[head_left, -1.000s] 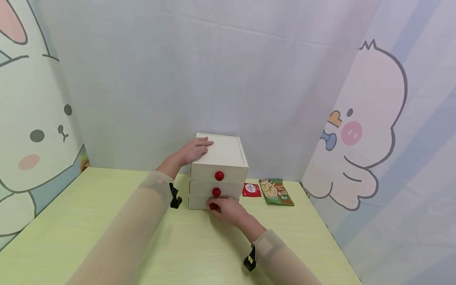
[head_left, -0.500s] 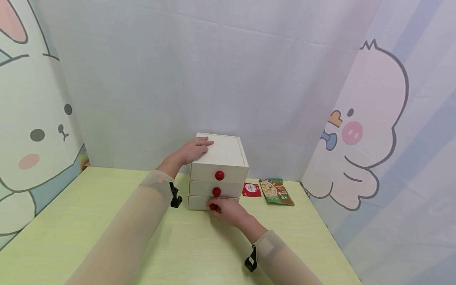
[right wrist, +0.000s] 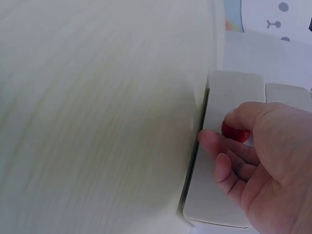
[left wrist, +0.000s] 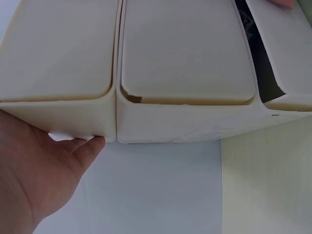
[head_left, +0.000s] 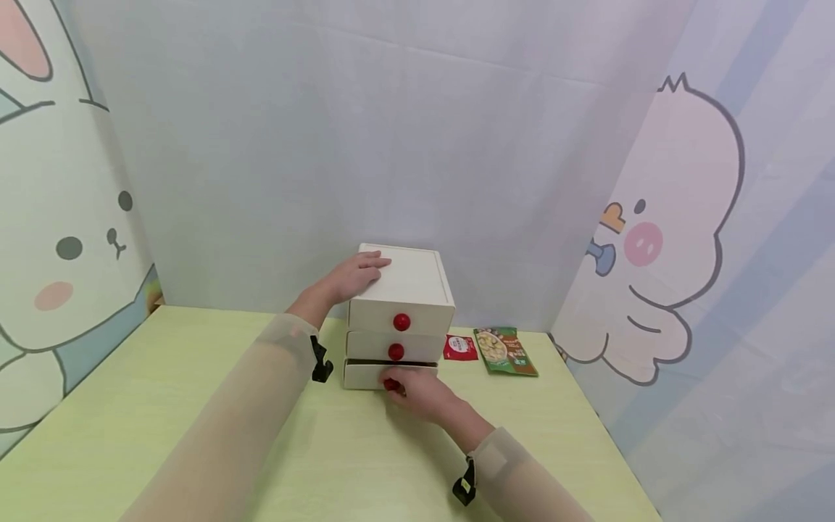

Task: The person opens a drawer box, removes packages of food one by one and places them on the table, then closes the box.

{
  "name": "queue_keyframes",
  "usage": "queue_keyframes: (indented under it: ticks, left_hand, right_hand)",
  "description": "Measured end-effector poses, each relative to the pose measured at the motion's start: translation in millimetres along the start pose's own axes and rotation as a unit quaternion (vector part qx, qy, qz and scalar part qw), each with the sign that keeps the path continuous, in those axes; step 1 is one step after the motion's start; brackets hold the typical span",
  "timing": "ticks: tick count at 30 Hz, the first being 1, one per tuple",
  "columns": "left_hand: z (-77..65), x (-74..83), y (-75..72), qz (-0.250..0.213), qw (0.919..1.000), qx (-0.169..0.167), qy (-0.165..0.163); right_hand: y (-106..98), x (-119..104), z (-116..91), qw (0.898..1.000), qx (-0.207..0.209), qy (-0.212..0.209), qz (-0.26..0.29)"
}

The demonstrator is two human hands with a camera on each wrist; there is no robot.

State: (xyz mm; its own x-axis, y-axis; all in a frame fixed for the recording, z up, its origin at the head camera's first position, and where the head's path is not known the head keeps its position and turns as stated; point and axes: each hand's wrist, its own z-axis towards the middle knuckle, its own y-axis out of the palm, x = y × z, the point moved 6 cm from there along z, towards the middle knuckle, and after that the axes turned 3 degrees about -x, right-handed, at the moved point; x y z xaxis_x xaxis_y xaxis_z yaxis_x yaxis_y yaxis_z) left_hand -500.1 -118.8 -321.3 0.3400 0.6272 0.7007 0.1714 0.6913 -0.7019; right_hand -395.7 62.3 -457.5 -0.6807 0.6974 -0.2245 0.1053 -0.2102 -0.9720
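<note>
A white three-drawer cabinet [head_left: 407, 279] with round red knobs stands on the table in the head view. My left hand [head_left: 352, 277] rests on the left edge of its top, fingers laid over the surface; in the left wrist view this hand [left wrist: 48, 170] lies against the cabinet's side. With thumb and fingers, my right hand [head_left: 420, 391] pinches the red knob [right wrist: 236, 131] of the bottom drawer [head_left: 362, 375]. That drawer juts out slightly, and a dark gap shows above its front. The middle drawer [head_left: 368, 346] and top drawer [head_left: 372, 317] sit closed.
To the cabinet's right lie a small red packet [head_left: 460, 348] and a larger green and brown food pouch [head_left: 505, 351]. Behind the pale yellow-green table [head_left: 346, 464] hangs a light curtain [head_left: 326, 145], with cartoon figures on both sides.
The bottom drawer has come out a little toward me, with my right hand on its knob, and a gap has appeared above it. My left hand has stayed in place.
</note>
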Motion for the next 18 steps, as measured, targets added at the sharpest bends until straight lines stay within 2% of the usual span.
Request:
queue_keyframes:
  ticks: [18]
  left_hand:
    - [-1.5, 1.8, -0.5, -0.012, 0.9999, 0.002, 0.003]
  right_hand:
    - [2, -11, -19, 0.999, -0.025, -0.015, 0.023]
